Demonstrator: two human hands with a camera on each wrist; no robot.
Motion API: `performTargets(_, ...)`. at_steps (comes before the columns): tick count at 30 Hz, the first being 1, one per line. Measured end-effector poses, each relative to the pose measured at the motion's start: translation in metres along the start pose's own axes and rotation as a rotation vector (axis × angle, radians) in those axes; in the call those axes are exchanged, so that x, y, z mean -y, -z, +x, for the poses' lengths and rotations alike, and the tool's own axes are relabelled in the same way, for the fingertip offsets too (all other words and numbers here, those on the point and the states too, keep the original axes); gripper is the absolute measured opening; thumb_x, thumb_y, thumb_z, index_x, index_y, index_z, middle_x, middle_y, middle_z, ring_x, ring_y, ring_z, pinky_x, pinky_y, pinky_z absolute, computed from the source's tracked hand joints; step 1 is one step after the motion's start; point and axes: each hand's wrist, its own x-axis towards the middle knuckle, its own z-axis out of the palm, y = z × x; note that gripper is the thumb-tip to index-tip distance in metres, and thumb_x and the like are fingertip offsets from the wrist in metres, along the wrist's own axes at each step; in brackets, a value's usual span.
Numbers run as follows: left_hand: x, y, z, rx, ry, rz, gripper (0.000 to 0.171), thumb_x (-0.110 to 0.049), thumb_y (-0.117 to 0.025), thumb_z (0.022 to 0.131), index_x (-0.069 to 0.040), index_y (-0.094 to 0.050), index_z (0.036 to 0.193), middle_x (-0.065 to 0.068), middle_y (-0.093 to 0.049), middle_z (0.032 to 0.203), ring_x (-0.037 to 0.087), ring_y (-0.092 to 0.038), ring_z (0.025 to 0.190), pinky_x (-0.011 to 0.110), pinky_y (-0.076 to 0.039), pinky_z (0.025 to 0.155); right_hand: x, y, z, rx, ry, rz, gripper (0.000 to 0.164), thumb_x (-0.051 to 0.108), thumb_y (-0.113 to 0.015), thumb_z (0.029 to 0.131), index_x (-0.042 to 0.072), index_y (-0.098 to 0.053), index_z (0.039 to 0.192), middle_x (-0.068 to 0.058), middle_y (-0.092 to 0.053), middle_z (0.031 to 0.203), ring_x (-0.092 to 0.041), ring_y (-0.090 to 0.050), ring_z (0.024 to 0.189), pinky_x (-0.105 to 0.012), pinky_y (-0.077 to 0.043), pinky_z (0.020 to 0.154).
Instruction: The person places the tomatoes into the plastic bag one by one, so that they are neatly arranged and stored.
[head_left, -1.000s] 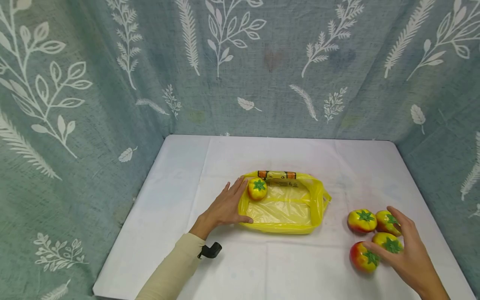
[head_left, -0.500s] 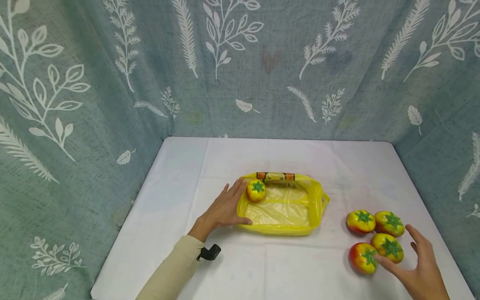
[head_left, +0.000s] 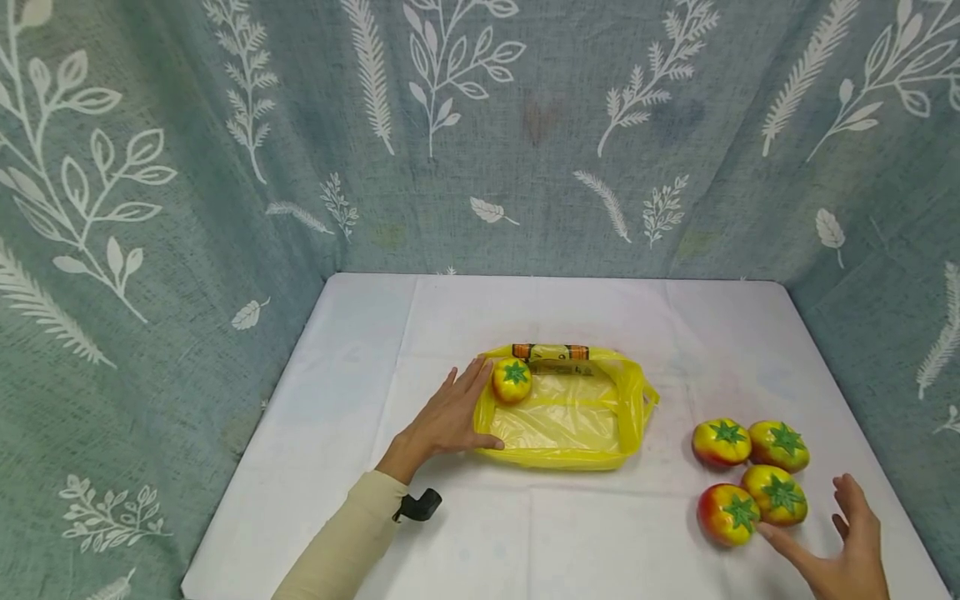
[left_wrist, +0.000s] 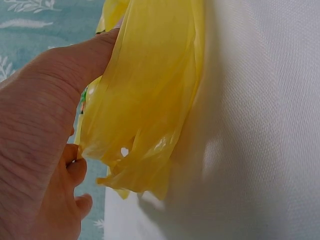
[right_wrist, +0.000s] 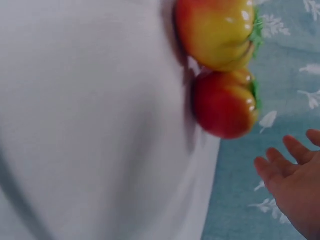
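Note:
A yellow plastic bag lies with its mouth held wide on the white table, with one toy tomato in its far left corner. At the bag's left end is my left hand, fingers extended along the rim; in the left wrist view the thumb reaches over the edge and its tip is hidden behind the plastic. Several yellow-and-red toy tomatoes with green star-shaped tops sit grouped at the right. My right hand is spread beside them, palm empty, its thumb close to the nearest tomato.
The table has a white cloth. A grey-green curtain with white leaf prints rises behind it and at both sides. A black wrist mount sits under the left sleeve.
My right hand has drawn back from over the tomatoes, toward the right and near edge, with nothing in it. The left hand, the bag and the tomatoes stay where they were.

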Motion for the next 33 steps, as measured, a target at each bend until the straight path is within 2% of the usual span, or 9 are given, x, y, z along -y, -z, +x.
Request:
performTargets(5, 0.001, -0.002, 0.000, -0.006, 0.000, -0.004, 0.129, -0.068, -0.080, 0.073, -0.004, -0.012, 0.162, 0.013, -0.008, 0.169, 0.023, -0.008, 0.155, 0.048, -0.009, 0.125, -0.013, -0.007, 0.003, -0.002, -0.038, 0.019, 0.125, 0.031, -0.083, 0.085, 0.002, 0.013, 0.160, -0.028, 0.007, 0.165, -0.049, -0.005, 0.150, -0.062, -0.015, 0.117)
performTargets(12, 0.001, -0.002, 0.001, -0.014, -0.005, -0.004, 0.130, -0.068, -0.080, 0.072, -0.003, -0.012, 0.162, 0.013, -0.008, 0.169, 0.024, -0.009, 0.155, 0.049, -0.009, 0.124, -0.024, -0.015, 0.006, 0.022, -0.082, 0.033, 0.122, 0.024, -0.083, 0.085, 0.000, 0.012, 0.159, -0.030, 0.008, 0.164, -0.051, -0.006, 0.149, -0.063, -0.015, 0.116)
performTargets(19, 0.001, -0.002, 0.001, -0.007, 0.002, -0.013, 0.130, -0.068, -0.079, 0.073, -0.004, -0.012, 0.163, 0.013, -0.008, 0.169, 0.023, -0.008, 0.155, 0.048, -0.008, 0.125, -0.034, -0.020, 0.008, 0.066, -0.124, 0.037, 0.130, 0.037, -0.086, 0.081, 0.001, 0.012, 0.159, -0.031, 0.009, 0.163, -0.053, -0.009, 0.147, -0.064, -0.018, 0.114)
performTargets(26, 0.001, -0.003, 0.002, -0.022, -0.010, -0.006, 0.129, -0.069, -0.079, 0.073, -0.004, -0.013, 0.162, 0.014, -0.010, 0.169, 0.025, -0.010, 0.155, 0.049, -0.011, 0.124, -0.037, -0.027, 0.009, 0.091, -0.115, 0.073, 0.133, 0.034, -0.089, 0.078, -0.001, 0.011, 0.159, -0.033, 0.009, 0.162, -0.054, -0.007, 0.147, -0.062, -0.015, 0.116)
performTargets(33, 0.001, -0.002, 0.002, -0.001, -0.006, 0.003, 0.130, -0.070, -0.078, 0.073, -0.003, -0.011, 0.162, 0.014, -0.009, 0.169, 0.023, -0.008, 0.155, 0.049, -0.010, 0.124, -0.036, -0.029, 0.008, 0.106, -0.142, 0.089, 0.136, 0.033, -0.091, 0.076, -0.002, 0.012, 0.158, -0.033, 0.012, 0.162, -0.055, -0.007, 0.147, -0.063, -0.018, 0.114)
